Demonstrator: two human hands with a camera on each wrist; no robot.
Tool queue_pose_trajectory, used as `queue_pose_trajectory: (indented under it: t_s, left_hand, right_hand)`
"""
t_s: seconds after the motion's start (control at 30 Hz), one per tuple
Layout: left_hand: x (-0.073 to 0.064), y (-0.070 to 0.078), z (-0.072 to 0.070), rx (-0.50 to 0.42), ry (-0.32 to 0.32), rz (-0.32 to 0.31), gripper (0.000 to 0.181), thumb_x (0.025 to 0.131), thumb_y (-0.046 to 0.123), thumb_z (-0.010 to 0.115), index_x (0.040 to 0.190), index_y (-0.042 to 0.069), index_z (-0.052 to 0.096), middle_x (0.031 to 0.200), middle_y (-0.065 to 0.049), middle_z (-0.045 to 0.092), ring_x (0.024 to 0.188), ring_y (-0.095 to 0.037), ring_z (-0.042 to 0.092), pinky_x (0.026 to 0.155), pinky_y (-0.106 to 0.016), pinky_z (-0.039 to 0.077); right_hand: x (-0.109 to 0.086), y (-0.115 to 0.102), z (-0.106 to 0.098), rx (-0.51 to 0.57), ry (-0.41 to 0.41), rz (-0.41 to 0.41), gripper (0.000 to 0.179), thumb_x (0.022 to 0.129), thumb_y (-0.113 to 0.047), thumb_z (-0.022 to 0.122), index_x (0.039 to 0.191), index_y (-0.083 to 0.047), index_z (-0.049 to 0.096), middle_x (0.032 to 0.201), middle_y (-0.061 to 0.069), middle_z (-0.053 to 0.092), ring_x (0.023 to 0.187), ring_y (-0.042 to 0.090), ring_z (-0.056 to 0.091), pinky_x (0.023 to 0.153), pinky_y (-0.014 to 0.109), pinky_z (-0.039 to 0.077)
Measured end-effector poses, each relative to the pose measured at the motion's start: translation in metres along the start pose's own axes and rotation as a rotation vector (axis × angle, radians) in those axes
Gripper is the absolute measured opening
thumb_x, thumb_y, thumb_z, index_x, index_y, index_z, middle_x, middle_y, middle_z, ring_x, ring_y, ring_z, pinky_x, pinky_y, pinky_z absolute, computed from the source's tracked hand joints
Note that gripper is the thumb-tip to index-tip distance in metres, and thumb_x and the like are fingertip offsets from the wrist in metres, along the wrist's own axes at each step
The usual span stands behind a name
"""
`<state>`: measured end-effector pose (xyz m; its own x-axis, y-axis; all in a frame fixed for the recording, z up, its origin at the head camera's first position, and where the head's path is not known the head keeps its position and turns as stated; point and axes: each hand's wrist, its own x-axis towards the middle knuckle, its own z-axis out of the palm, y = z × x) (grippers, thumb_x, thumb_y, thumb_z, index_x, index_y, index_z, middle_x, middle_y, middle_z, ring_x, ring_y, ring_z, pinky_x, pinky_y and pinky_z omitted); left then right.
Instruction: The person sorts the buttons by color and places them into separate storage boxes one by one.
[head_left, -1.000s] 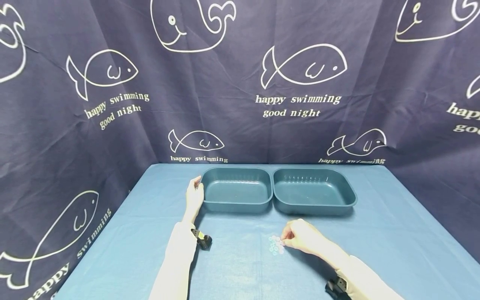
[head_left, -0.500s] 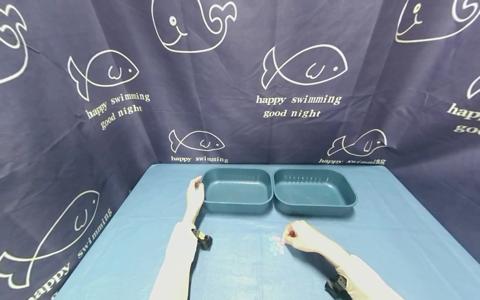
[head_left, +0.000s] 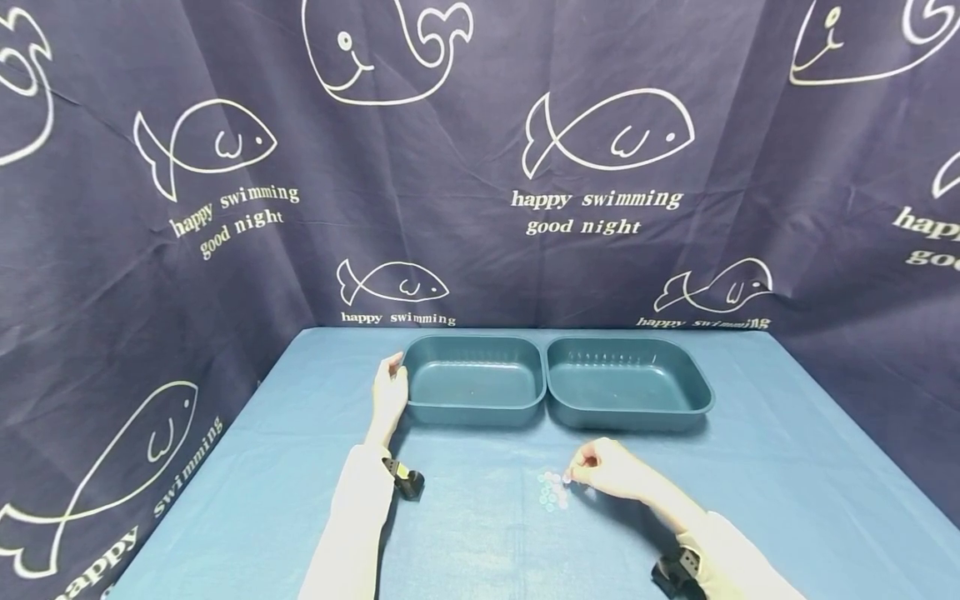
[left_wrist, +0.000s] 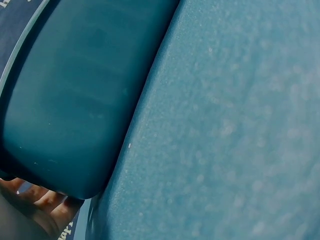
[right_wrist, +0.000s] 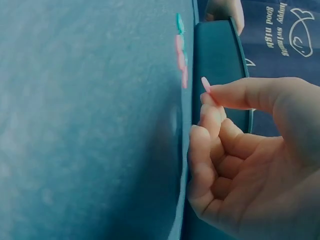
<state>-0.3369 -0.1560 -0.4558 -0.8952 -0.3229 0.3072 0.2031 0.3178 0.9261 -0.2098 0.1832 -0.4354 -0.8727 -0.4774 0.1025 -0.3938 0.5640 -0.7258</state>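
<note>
In the head view my left hand (head_left: 390, 392) holds the left end of the left teal plastic bin (head_left: 475, 412). In the left wrist view, the fingers (left_wrist: 47, 200) lie against the bin's end wall and their tips are partly hidden. My right hand (head_left: 611, 471) is just right of a small cluster of pink and teal buttons (head_left: 553, 491) on the table. Between thumb and index finger it pinches one pink button (right_wrist: 205, 84), raised off the cloth. The other fingers of that hand are loosely curled. In the right wrist view, the teal button (right_wrist: 180, 23) and pink ones appear edge-on.
A second teal bin (head_left: 630, 415) stands close against the right side of the first, toward the table's back. Blue cloth covers the table (head_left: 472, 533). A dark curtain (head_left: 480, 208) with fish drawings hangs behind and at the sides.
My right hand has lifted slightly and drawn away from the button cluster with one pink button between its fingertips. The left hand and both bins have stayed in place.
</note>
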Motion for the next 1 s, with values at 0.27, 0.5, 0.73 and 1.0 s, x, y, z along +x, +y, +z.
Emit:
queue_pose_trajectory:
  t_s: [0.27,0.5,0.73,1.0]
  left_hand:
    - [0.001,-0.001,0.0,0.001,-0.005,0.005,0.033,0.092,0.003,0.044,0.123,-0.005,0.052,0.127,-0.025,0.053,0.121,-0.038,0.048,0.105,-0.047,0.035]
    - [0.001,-0.001,0.0,-0.012,-0.006,0.004,0.033,0.091,0.002,0.044,0.123,-0.005,0.052,0.127,-0.026,0.053,0.121,-0.039,0.047,0.105,-0.047,0.034]
    - [0.001,0.0,0.0,-0.003,-0.001,0.003,0.033,0.092,0.002,0.043,0.123,-0.005,0.051,0.126,-0.026,0.053,0.121,-0.039,0.048,0.104,-0.047,0.035]
    - [0.001,0.0,0.001,0.013,0.007,0.005,0.033,0.092,0.003,0.044,0.123,-0.004,0.052,0.124,-0.025,0.054,0.118,-0.039,0.05,0.103,-0.047,0.037]
  right_hand:
    - [0.003,-0.007,-0.005,-0.018,0.066,0.003,0.009,0.08,-0.008,0.06,0.075,-0.004,0.066,0.073,0.002,0.067,0.063,-0.005,0.047,0.059,0.018,0.04]
    - [0.006,-0.012,-0.008,-0.045,0.113,-0.004,0.01,0.081,-0.009,0.059,0.073,-0.007,0.065,0.076,0.0,0.068,0.064,-0.004,0.049,0.061,0.017,0.04]
    - [0.013,-0.017,-0.011,-0.025,0.148,0.01,0.01,0.083,-0.01,0.06,0.077,-0.009,0.067,0.08,0.002,0.07,0.065,-0.004,0.05,0.063,0.018,0.043]
    - [0.025,-0.029,-0.017,0.051,0.174,0.027,0.01,0.085,-0.015,0.064,0.081,-0.007,0.068,0.074,0.007,0.064,0.06,-0.001,0.046,0.058,0.019,0.04]
